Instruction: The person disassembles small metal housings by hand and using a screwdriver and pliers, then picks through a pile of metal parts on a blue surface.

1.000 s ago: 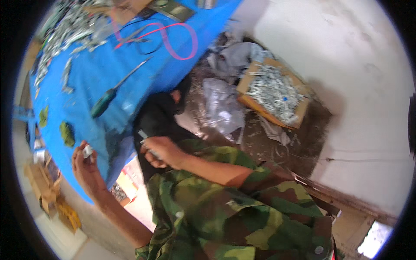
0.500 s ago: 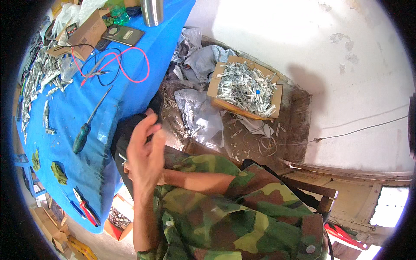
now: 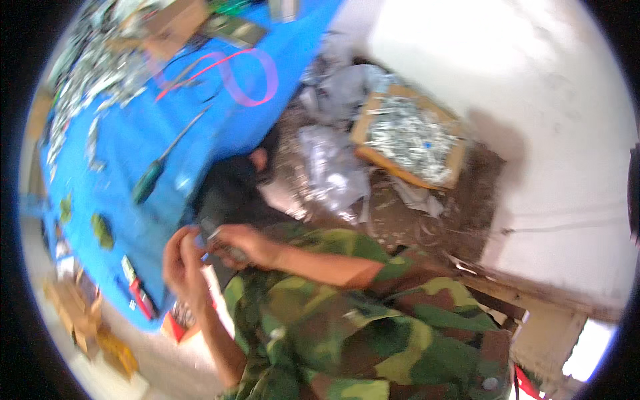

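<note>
A green-and-brown camouflage cloth jacket [image 3: 360, 333], having round pale buttons [image 3: 490, 383] and sleeves [image 3: 423, 273] which leave forearms [image 3: 327, 268] and hands [image 3: 245, 245] bare, is worn with dark trousers [image 3: 233, 190].

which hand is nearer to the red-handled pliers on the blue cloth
Left. In the picture, the left hand is to the right of the red-handled pliers and slightly higher; the right hand is farther right, beyond the left hand.
</note>
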`<state>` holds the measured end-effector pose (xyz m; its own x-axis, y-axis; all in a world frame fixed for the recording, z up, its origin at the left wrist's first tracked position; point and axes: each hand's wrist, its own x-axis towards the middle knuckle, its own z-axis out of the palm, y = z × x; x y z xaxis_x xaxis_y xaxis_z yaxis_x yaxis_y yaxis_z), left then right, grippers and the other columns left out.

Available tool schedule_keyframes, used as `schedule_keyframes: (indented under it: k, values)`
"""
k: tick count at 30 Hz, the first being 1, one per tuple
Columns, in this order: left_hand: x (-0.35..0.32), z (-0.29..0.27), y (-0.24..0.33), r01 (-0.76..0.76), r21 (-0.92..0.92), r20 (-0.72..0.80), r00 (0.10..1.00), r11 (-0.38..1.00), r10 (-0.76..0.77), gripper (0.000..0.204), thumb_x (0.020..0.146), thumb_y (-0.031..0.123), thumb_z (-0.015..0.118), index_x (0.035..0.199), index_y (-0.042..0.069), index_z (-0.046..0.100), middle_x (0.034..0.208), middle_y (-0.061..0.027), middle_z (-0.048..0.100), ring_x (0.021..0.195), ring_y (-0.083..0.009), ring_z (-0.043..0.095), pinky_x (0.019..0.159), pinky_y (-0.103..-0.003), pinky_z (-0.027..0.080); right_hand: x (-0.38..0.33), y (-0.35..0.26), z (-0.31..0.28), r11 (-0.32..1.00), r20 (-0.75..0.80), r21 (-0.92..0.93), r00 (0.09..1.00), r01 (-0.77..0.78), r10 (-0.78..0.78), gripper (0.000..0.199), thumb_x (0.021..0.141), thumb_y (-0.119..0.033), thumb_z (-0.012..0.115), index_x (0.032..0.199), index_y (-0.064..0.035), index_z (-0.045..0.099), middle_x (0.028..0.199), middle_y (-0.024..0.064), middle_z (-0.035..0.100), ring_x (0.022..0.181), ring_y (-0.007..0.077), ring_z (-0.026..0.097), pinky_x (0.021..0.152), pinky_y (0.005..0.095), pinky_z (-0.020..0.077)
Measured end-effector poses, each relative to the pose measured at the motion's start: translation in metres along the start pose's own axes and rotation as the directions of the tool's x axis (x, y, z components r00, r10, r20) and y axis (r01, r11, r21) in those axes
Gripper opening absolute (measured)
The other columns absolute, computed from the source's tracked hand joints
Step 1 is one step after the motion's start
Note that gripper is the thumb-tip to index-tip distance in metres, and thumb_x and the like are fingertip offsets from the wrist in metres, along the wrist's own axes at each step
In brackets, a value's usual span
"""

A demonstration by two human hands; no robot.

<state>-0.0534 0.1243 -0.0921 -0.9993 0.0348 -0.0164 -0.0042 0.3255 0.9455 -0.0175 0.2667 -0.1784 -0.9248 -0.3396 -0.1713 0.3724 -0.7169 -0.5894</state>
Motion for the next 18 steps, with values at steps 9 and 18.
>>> schedule_keyframes:
  k: [9, 18]
  values:
    - [-0.005, -0.009, -0.003, 0.237, -0.2, 0.144, 0.967, 0.951, -0.211, 0.031, 0.103, 0.028, 0.062, 0.114, 0.001, 0.072, 0.079, 0.0031, 0.064, 0.062, -0.0034, 0.047, 0.055, -0.021, 0.036, -0.004, -0.005, 0.013, 0.987, 0.035, 0.098, 0.992, -0.124, 0.121, 0.044, 0.107, -0.036, 0.036, 0.1, -0.0026, 0.063, 0.072, -0.0006, 0.05, 0.058, 0.01, 0.045, 0.054, 0.0246, 0.0373]
    - [-0.012, -0.014, -0.011, 0.263, -0.281, 0.234, 0.951, 0.923, -0.2, 0.029, 0.099, 0.03, 0.068, 0.103, 0.002, 0.074, 0.087, -0.0014, 0.072, 0.062, -0.0045, 0.053, 0.053, -0.02, 0.037, -0.013, -0.014, 0.018, 0.985, 0.166, 0.061, 0.975, -0.163, 0.151, 0.035, 0.106, -0.034, 0.046, 0.112, -0.0018, 0.057, 0.079, 0.001, 0.056, 0.062, 0.0074, 0.052, 0.052, 0.0216, 0.0405]
